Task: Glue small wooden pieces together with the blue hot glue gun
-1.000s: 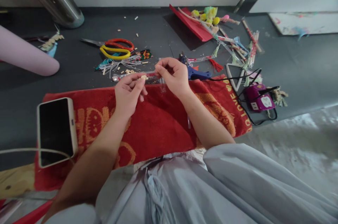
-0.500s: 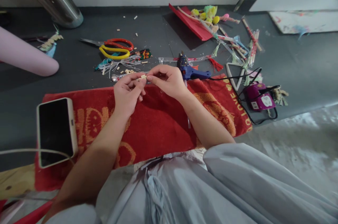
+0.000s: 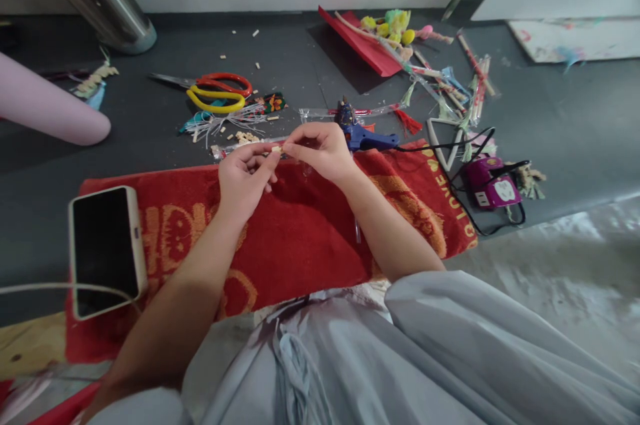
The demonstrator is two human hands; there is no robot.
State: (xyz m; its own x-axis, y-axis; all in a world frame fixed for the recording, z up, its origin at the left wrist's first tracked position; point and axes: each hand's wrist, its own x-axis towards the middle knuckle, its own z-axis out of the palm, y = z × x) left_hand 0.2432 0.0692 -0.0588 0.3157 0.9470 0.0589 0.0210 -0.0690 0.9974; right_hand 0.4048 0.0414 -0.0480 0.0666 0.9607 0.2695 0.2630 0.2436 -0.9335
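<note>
My left hand (image 3: 246,178) pinches a small pale wooden piece (image 3: 276,149) between thumb and index finger. Against its right end press the closed thumb and forefinger of my right hand (image 3: 323,151); whether they grip a second piece is too small to see. Both hands hover over the back edge of a red towel (image 3: 295,238). Just behind them lies a little heap of similar pale pieces (image 3: 246,137) by a clear plastic wrapper (image 3: 220,151). A blue glue gun (image 3: 367,138) rests right of my right hand, a clear glue stick (image 3: 357,231) projecting below my wrist.
Scissors with red and yellow handles (image 3: 217,95) lie behind my left hand. A phone (image 3: 104,251) rests on the towel's left, a cable crossing it. Wrapped sticks and tassels (image 3: 450,88), red paper (image 3: 367,51) and a purple power adapter (image 3: 493,181) with black cord lie rightward.
Both hands have shifted very slightly to the right and toward me, still pinched together around the small pale piece. The things on the table lie as before.
</note>
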